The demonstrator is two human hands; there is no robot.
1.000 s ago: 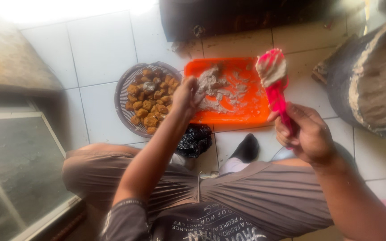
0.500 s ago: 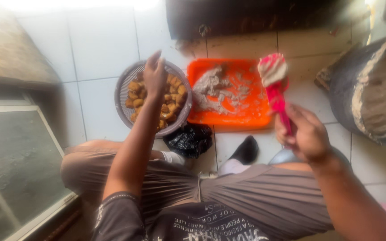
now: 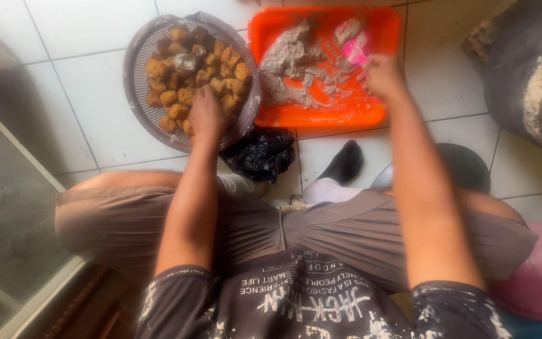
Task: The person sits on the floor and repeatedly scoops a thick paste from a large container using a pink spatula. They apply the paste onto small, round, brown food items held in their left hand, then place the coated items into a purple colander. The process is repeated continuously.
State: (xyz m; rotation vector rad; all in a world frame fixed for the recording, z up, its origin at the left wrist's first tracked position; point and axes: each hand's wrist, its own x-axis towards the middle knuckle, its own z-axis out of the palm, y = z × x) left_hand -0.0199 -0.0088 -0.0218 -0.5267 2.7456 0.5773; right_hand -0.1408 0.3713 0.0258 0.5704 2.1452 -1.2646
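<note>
Golden-brown pieces (image 3: 196,69) are filling a grey mesh basket (image 3: 134,81); greyish paste (image 3: 290,63) is smearing an orange tray (image 3: 346,113). A spatula (image 3: 356,47), possibly pink, is showing beside a black bag (image 3: 261,154) on white tiles (image 3: 83,88).

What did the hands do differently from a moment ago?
The left hand moved from the orange tray onto the fried pieces in the round basket. The right hand lowered the pink spatula into the grey paste. Basket and tray stayed put.
</note>
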